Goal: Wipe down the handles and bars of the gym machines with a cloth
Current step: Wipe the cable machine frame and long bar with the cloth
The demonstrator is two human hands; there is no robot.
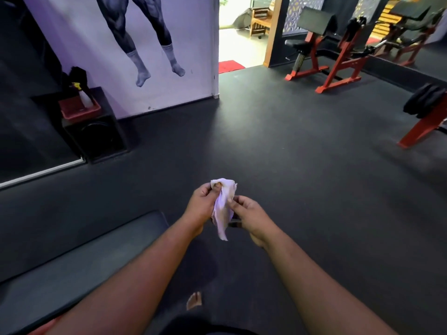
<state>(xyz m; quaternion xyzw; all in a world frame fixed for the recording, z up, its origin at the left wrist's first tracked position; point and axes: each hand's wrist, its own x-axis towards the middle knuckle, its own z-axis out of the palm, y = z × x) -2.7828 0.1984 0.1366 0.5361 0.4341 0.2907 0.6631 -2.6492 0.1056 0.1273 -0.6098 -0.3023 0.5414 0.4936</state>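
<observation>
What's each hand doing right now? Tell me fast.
Left hand: pinching the top of the white cloth.
Right hand: pinching the same cloth lower down.

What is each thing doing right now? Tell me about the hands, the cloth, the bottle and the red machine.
Left hand: pinches the cloth's top.
Right hand: pinches the cloth's side.
Cloth: crumpled, hanging between both hands, touching no machine.
Spray bottle: upright in a red tray.
Red machine: unused, not yet wiped.

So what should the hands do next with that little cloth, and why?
Probably bunch the cloth into one hand and head for the red machine. Both the left hand and right hand pinch it in mid-air, touching no bar.
</observation>
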